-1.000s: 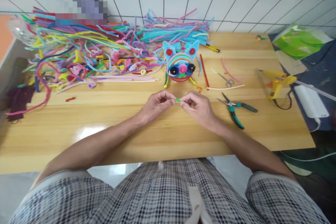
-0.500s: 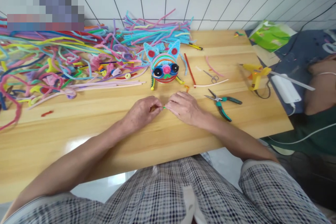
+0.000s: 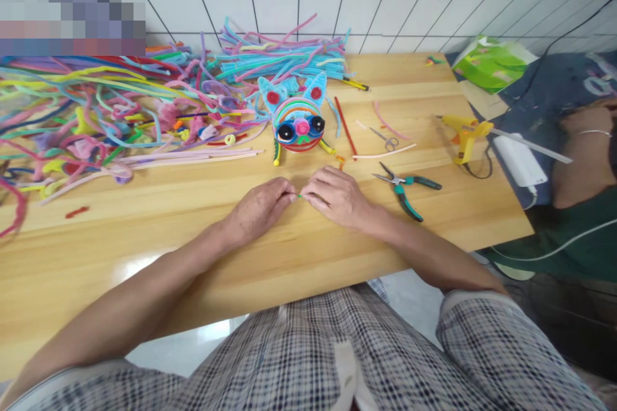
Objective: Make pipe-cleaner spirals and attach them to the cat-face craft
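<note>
My left hand [image 3: 263,207] and my right hand [image 3: 336,194] meet fingertip to fingertip above the wooden table. Between them shows a tiny green piece [image 3: 299,196], pinched by both; most of it is hidden by the fingers. Just behind the hands stands a pipe-cleaner animal head [image 3: 299,121] with blue ears, black eyes and a pink nose. A small orange piece [image 3: 341,162] lies beyond my right hand. Pliers [image 3: 403,187] with green and black handles rest open to the right of it.
Pipe cleaners [image 3: 284,64] are heaped at the back and left. Small scissors [image 3: 385,137], a red stem [image 3: 346,125], a yellow glue gun [image 3: 465,135] and a white power block [image 3: 521,160] lie rightward. A person's arm [image 3: 583,154] is at the far right.
The whole view has shifted slightly, so things appear a little further left. Both hands keep their pinch, with slightly less of the green piece showing between them.
</note>
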